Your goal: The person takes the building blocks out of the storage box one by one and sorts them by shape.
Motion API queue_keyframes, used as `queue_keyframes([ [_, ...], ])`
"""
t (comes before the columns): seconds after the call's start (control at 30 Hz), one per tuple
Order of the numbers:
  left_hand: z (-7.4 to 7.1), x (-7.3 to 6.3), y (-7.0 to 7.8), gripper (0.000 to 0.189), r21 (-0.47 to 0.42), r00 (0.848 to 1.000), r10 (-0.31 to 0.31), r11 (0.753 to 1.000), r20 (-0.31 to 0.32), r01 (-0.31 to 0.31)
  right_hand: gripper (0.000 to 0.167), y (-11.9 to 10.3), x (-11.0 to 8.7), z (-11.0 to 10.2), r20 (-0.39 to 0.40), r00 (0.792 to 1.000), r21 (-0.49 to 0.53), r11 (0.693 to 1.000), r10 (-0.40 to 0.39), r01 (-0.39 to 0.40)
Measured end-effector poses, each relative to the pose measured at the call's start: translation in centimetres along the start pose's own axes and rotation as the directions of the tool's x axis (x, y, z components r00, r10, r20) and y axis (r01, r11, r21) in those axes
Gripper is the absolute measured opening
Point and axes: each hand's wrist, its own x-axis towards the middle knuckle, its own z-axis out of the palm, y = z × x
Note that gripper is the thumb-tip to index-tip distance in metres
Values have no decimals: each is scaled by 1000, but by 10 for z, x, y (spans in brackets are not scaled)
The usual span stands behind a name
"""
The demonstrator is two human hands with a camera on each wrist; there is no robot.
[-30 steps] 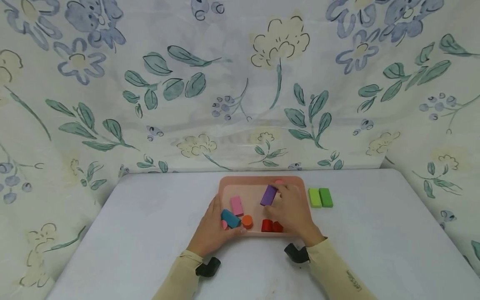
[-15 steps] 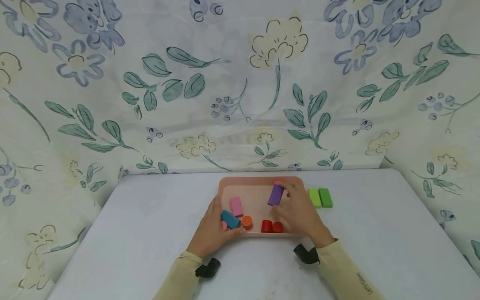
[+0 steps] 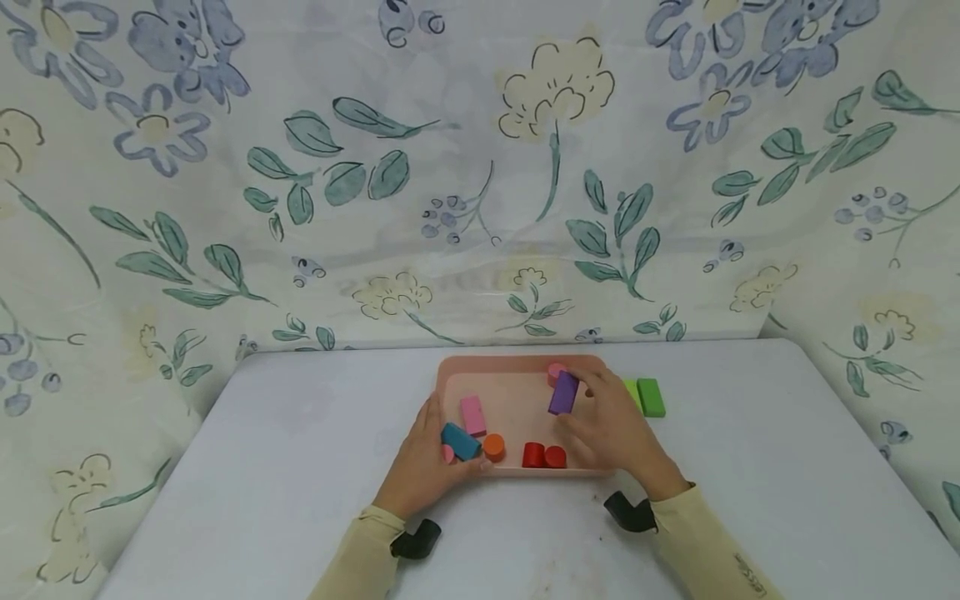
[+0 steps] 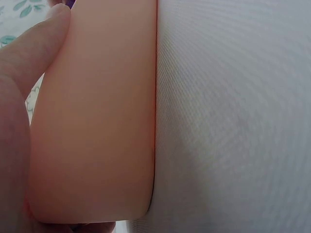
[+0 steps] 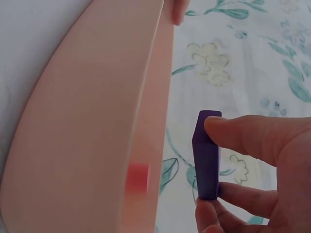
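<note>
My right hand [image 3: 611, 423] pinches a purple block [image 3: 564, 392] between thumb and fingertips, over the right part of a peach tray [image 3: 517, 363]. In the right wrist view the purple block [image 5: 207, 160] is tilted, higher than the tray's rim. My left hand [image 3: 423, 462] grips the tray's front left corner, thumb along the front rim and fingers along the left side. Beside that hand, inside the tray, lie a blue block [image 3: 461, 442], an orange cylinder [image 3: 493, 447], a pink block [image 3: 472, 415] and a pink piece [image 3: 447, 453] partly hidden by the hand.
Two red cylinders [image 3: 533, 454] stand at the tray's front wall. A pink round piece [image 3: 556, 372] is at the back right, partly behind the purple block. Right of the tray, on the white table [image 3: 315, 433], lie a green block [image 3: 651, 397] and a yellow-green block [image 3: 633, 392].
My right hand has moved right with the purple block, uncovering more of the pink round piece and partly covering the yellow-green block. The left hand has stayed on the tray.
</note>
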Motion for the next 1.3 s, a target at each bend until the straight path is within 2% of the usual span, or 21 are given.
queue_keyframes([
  [0.13, 1, 1, 1, 126, 5, 1000, -18, 1000, 8, 18, 73, 4, -3, -3, 15, 1000, -10, 1000, 10, -9],
  [0.27, 1, 1, 1, 126, 2, 1000, -9, 1000, 7, 9, 73, 8, -3, -7, 33, 999, -14, 999, 39, -38],
  [0.53, 1, 1, 0, 128, -6, 1000, -5, 1000, 9, 5, 72, 18, -4, -15, 60, 994, 28, 995, 95, -97],
  [0.77, 0, 1, 0, 128, 3, 999, -27, 1000, 20, 27, 64, 30, -5, -28, 49, 997, 29, 997, 63, -65],
  [1.3, -1, 0, 2, 128, -5, 1000, -22, 1000, 20, 22, 66, 53, -5, -55, 87, 991, -32, 995, 97, -95],
])
